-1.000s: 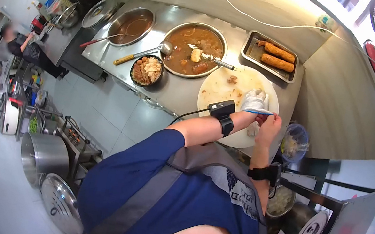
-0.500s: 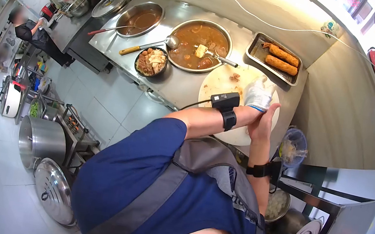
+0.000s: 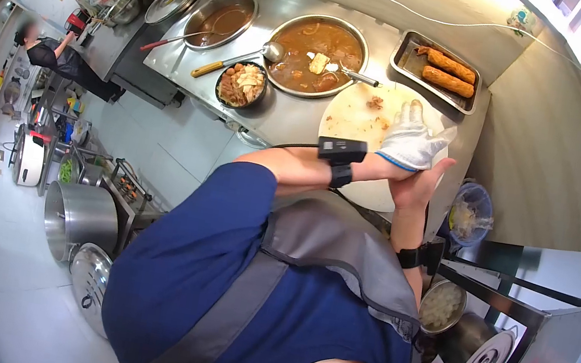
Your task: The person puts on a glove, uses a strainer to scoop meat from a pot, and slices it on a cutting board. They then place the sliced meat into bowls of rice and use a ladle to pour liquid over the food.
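Note:
A white glove with a blue hem (image 3: 411, 149) covers my left hand (image 3: 414, 139). That hand is palm down with its fingers apart, above a round cutting board (image 3: 350, 117) with brown food scraps on it. My right hand (image 3: 412, 189) is bare, palm up, against the gloved hand near the hem. Its thumb sticks out to the right, and its other fingers are hidden under the glove. Left of the board stand a pan of brown stew (image 3: 306, 36) and a black bowl of food (image 3: 241, 85). A metal handle (image 3: 360, 78) juts from the stew pan.
A metal tray with two brown rolls (image 3: 447, 82) lies behind the board. A second pan of brown liquid (image 3: 219, 18) and a ladle (image 3: 272, 52) are further left. A blue bin (image 3: 470, 210) stands at right, pots (image 3: 80, 224) at left. A person (image 3: 59, 57) stands far left.
The gloved fingers have spread wider, and the glove's back shows more fully. My right hand has shifted slightly, still against it. The whole view has moved a little.

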Motion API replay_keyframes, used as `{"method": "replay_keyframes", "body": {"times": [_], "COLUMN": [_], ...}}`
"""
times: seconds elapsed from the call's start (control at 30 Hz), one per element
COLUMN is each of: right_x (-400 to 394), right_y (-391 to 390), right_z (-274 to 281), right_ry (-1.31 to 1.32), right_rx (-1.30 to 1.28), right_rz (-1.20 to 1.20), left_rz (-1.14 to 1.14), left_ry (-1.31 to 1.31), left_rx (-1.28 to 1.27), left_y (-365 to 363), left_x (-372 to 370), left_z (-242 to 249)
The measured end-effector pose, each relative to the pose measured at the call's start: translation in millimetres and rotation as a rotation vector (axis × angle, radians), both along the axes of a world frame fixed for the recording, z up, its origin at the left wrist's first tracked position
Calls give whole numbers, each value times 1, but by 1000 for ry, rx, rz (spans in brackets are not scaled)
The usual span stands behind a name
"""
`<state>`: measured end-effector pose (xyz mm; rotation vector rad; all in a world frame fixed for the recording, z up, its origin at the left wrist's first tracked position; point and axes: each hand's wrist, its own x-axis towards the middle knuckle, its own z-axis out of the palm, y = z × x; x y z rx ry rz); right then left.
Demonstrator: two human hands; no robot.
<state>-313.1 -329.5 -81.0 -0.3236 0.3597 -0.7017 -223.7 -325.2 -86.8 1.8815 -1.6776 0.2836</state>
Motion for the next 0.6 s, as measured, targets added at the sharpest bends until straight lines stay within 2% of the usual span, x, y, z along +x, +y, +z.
{"method": "replay_keyframes", "body": {"times": [0.07, 0.1, 0.13, 0.2, 0.23, 0.33, 0.37, 0.43, 0.6], "right_x": [0, 0, 0, -1, -5, -1, 1, 8, 4], "right_y": [7, 9, 9, 13, 16, 15, 15, 12, 18], "right_z": [-8, -11, -11, -8, -5, -6, -14, -34, -26], "right_ry": [-21, -45, -44, 110, 232, 273, 274, 229, 241], "right_rx": [30, 55, 60, -142, -175, -181, -182, -203, -162], "right_rz": [23, 52, 50, 90, 125, 70, 79, -13, 38], "left_rz": [-120, -105, -107, -95, -95, -45, -27, -24, 33], "left_ry": [-31, 37, 38, 208, 214, 397, 440, 442, 509], "left_rx": [-98, 92, 97, 134, 142, 224, 335, 303, 240], "left_y": [15, 20, 18, 15, 14, 3, 4, 2, 8], "left_x": [5, 6, 6, 9, 8, 7, 7, 7, -6], "left_z": [0, 6, 4, 0, -3, -2, 2, -7, -11]}}
